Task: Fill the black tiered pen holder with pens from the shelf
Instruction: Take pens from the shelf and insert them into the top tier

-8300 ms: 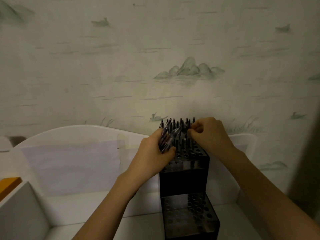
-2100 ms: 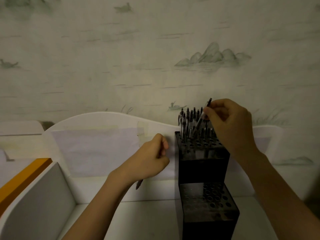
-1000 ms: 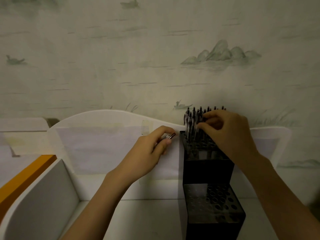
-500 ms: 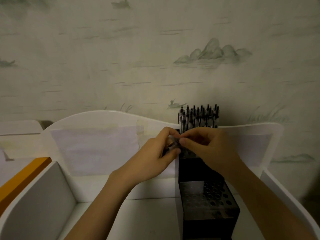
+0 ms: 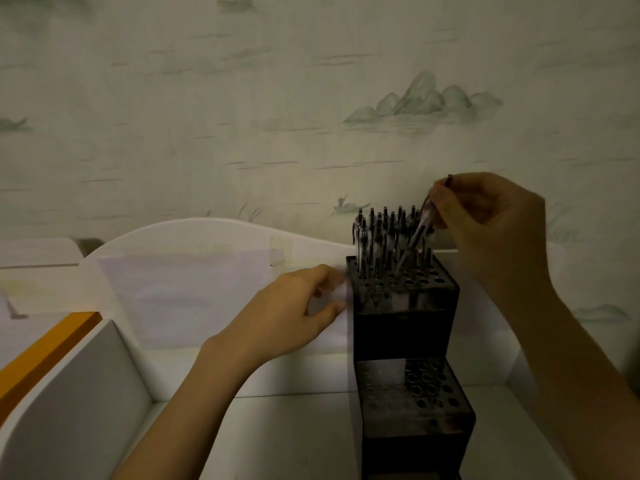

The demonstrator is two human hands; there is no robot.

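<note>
right hand [image 5: 491, 230] grip pinches pen [image 5: 417, 233], tilted over holder [image 5: 401, 306] top tier | left hand [image 5: 294, 317] grip loose, empty, beside holder's left edge | lower tier holes open

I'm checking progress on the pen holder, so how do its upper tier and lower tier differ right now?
The upper tier has pens standing in its back holes; the lower tier shows only open holes. The right hand angles a pen into the upper tier; nothing touches the lower. Both are black with hole grids.

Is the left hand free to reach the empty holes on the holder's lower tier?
Probably yes. The left hand holds nothing visible and sits beside the holder; the lower tier is uncovered. The right hand is busy up top with a pen.
</note>
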